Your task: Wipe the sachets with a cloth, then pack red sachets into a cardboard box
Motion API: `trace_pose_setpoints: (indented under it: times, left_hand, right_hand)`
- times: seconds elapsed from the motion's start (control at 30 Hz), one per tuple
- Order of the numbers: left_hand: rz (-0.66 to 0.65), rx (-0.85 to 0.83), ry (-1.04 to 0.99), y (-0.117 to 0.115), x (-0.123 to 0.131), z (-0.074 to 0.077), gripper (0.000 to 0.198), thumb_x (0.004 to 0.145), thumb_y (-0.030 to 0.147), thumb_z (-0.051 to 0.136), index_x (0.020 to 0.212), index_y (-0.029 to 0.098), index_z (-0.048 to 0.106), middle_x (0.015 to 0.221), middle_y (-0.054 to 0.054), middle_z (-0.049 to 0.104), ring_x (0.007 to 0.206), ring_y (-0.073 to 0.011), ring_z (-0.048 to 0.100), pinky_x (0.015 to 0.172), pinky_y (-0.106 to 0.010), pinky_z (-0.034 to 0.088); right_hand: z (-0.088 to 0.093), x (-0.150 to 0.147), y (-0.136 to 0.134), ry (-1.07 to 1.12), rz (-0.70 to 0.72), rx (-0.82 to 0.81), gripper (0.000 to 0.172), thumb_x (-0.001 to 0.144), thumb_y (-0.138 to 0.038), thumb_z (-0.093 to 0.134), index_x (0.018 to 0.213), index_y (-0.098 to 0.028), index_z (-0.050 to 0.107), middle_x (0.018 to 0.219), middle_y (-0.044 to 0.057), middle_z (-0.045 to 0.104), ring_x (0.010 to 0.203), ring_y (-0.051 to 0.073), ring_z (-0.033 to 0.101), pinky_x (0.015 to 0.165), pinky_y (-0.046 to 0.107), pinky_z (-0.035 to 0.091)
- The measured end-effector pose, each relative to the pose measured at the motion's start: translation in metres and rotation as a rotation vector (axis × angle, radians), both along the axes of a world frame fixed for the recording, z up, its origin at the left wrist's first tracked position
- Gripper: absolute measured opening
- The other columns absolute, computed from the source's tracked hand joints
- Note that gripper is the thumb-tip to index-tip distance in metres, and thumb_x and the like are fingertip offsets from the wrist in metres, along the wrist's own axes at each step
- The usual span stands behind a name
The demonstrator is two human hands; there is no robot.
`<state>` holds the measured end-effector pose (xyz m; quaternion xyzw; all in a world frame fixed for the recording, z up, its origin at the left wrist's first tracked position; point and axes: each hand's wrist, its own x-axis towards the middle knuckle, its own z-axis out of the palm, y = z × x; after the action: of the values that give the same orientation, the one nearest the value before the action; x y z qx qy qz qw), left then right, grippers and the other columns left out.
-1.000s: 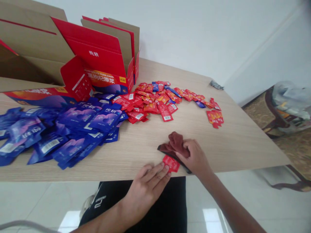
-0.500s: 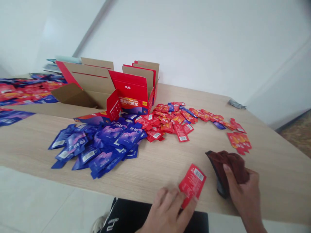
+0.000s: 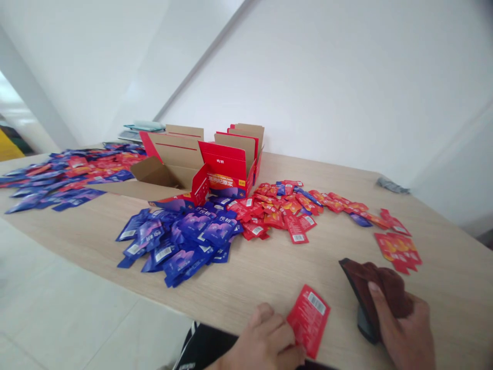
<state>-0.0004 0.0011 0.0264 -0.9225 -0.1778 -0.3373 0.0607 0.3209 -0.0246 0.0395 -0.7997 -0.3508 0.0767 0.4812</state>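
My left hand is at the table's near edge, fingers curled and pinching a red sachet that it lifts off the wood. My right hand rests at the lower right, its fingers closed over a dark red cloth bunched on the table. A heap of blue sachets lies left of centre and a spread of red sachets lies behind the cloth.
Open red-and-brown cardboard boxes stand at the back of the wooden table. More blue and red sachets cover the far left. A small stack of red sachets lies near the right edge.
My left hand went from lying flat on the red sachet to gripping and raising it. The cloth and my right hand slid away to the right. The view swung up and left.
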Motion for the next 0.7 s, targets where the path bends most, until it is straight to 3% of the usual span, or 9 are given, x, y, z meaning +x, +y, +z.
trace_pose_setpoints:
  times: [0.1,0.2,0.33,0.4,0.43,0.57,0.7]
  left_hand:
    - [-0.006,-0.180,-0.116,0.006,-0.012,0.022,0.007,0.106,0.024,0.056,0.102,0.023,0.063,0.095,0.001,0.070,0.088,-0.0119,0.064,0.087,-0.031,0.041]
    - [0.029,-0.408,-0.266,0.019,-0.029,0.059,0.017,0.110,0.022,0.041,0.107,0.022,0.058,0.103,-0.005,0.069,0.096,-0.0149,0.065,0.086,-0.028,0.047]
    - [0.189,-0.653,-0.333,0.053,-0.050,0.115,0.015,0.108,0.028,0.048,0.099,0.022,0.059,0.086,-0.001,0.065,0.077,-0.0153,0.061,0.069,-0.026,0.045]
    - [0.216,-0.847,-0.463,0.081,-0.056,0.134,0.017,0.103,0.031,0.058,0.090,0.021,0.061,0.079,0.002,0.062,0.070,-0.0140,0.058,0.065,-0.025,0.042]
    - [0.217,-0.999,-0.596,0.096,-0.057,0.140,0.020,0.099,0.031,0.065,0.083,0.020,0.060,0.071,0.004,0.058,0.063,-0.0122,0.055,0.059,-0.023,0.040]
    - [0.228,-1.198,-0.748,0.156,-0.058,0.143,0.020,0.098,0.034,0.068,0.088,0.018,0.059,0.061,0.007,0.057,0.047,-0.0095,0.051,0.048,-0.020,0.039]
    - [0.249,-1.412,-0.952,0.186,-0.058,0.132,0.015,0.099,0.029,0.067,0.098,0.015,0.062,0.082,0.000,0.068,0.065,-0.0127,0.066,0.062,-0.026,0.057]
  right_hand:
    - [0.003,-0.001,0.000,0.052,0.028,0.029,0.040,0.073,-0.063,0.075,0.078,-0.027,0.061,0.064,0.005,0.064,0.061,0.035,0.067,0.049,0.043,0.050]
    - [0.007,-0.002,0.001,0.105,0.043,0.006,0.044,0.073,-0.068,0.075,0.077,-0.026,0.061,0.065,0.007,0.066,0.062,0.035,0.067,0.051,0.043,0.051]
    - [0.009,-0.001,0.001,0.172,0.025,-0.038,0.046,0.071,-0.070,0.076,0.073,-0.027,0.061,0.061,0.006,0.064,0.061,0.035,0.066,0.052,0.044,0.052]
    - [0.006,0.001,0.001,0.179,0.028,-0.017,0.044,0.070,-0.069,0.077,0.072,-0.028,0.061,0.059,0.006,0.062,0.057,0.035,0.064,0.050,0.045,0.051]
    - [0.004,0.003,0.001,0.178,0.040,-0.005,0.043,0.070,-0.068,0.077,0.073,-0.029,0.060,0.058,0.005,0.061,0.057,0.035,0.064,0.050,0.046,0.051]
    - [-0.005,0.011,0.003,0.148,0.037,-0.033,0.045,0.070,-0.069,0.075,0.083,-0.028,0.063,0.064,0.005,0.064,0.064,0.038,0.067,0.054,0.049,0.054]
    - [-0.012,0.018,0.005,0.117,-0.027,-0.057,0.055,0.068,-0.071,0.075,0.099,-0.027,0.062,0.072,0.007,0.067,0.074,0.039,0.069,0.063,0.051,0.058]
